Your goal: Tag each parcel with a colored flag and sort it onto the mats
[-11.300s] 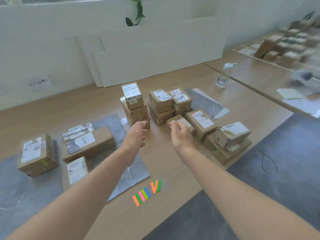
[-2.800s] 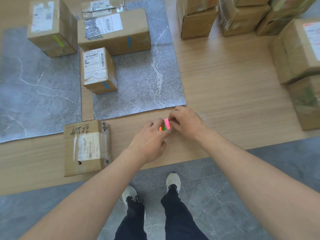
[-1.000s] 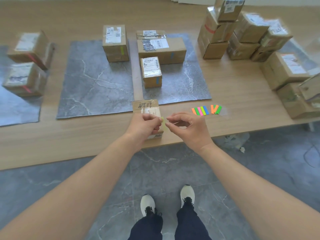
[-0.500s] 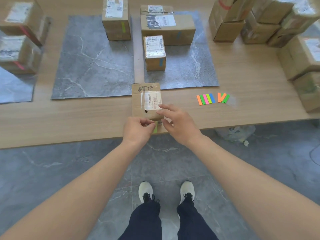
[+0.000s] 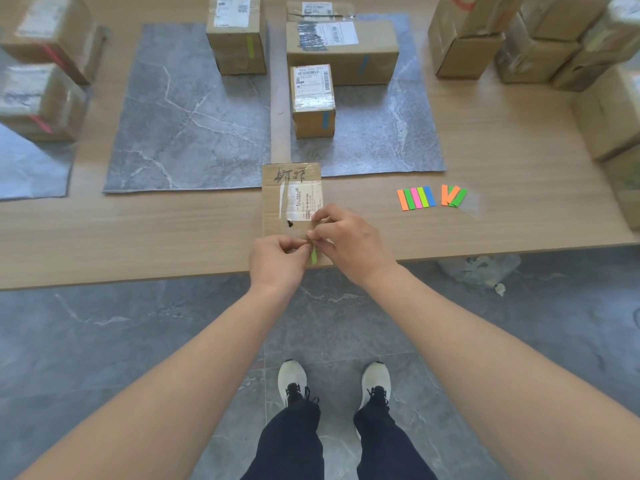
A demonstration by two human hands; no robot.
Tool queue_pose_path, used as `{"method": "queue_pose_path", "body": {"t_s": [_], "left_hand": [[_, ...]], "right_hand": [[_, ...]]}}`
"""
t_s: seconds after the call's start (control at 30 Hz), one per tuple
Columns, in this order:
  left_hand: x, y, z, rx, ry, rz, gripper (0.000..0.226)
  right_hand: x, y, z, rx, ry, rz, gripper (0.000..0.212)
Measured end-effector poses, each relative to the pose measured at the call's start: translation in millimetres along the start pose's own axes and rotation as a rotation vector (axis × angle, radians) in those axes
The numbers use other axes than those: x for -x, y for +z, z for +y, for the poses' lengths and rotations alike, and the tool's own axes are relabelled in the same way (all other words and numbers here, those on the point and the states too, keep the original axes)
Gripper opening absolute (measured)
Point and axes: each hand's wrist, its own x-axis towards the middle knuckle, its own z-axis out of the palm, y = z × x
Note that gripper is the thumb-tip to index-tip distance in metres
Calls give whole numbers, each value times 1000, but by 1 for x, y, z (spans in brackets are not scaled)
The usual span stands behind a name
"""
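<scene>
Green is the colour at the fingertips: one green flag (image 5: 313, 255) is pinched by its upper end between the curled thumb and forefinger of the left hand (image 5: 278, 263) and those of the right hand (image 5: 351, 244), the two hands meeting tip to tip. The strip hangs over the near end of a brown parcel (image 5: 290, 199), a single box lying flat at the front edge of the wooden table (image 5: 138, 233); whether it is stuck on cannot be told. Right of the parcel lie the spare flags (image 5: 415, 198), five in a neat row, with a loose overlapping cluster (image 5: 453, 195) of about three beside them. Beyond are three grey mats: the middle mat (image 5: 187, 109) bears one green-tagged box (image 5: 237, 36), the right mat (image 5: 388, 133) two blue-tagged boxes (image 5: 341, 51) with a flat packet (image 5: 318, 9) behind, and by the left mat (image 5: 31, 164) stand two red-tagged boxes (image 5: 41, 98). Untagged boxes (image 5: 464, 46) are piled at far right, cropped, so uncounted. Two white shoes (image 5: 292, 377) stand on the floor.
</scene>
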Motion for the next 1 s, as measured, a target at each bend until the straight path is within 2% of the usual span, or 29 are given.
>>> {"method": "queue_pose_path", "body": {"t_s": [0.17, 0.27, 0.47, 0.6, 0.7, 0.8, 0.87, 1.0], "left_hand": [[-1, 0, -2, -25, -18, 10, 14], [-1, -5, -4, -77, -38, 37, 13], [-4, -34, -2, -139, -129, 236, 17], [-16, -48, 6, -100, -161, 317, 14], [-23, -51, 14, -74, -120, 296, 18], [-26, -47, 22, 33, -102, 184, 25], [-28, -44, 26, 107, -128, 109, 27], [-32, -42, 31, 232, -182, -13, 31]], "right_hand": [[-2, 1, 1, 28, -31, 17, 6], [-3, 3, 0, 35, -38, 55, 10], [-4, 9, -2, 96, -38, 111, 15], [-6, 20, -4, 165, -41, 149, 30], [-5, 25, -6, 188, -28, 152, 38], [-5, 20, -4, 95, 19, 89, 38], [-4, 14, -9, -99, 162, 96, 42], [-13, 9, -20, -641, 683, 63, 47]]}}
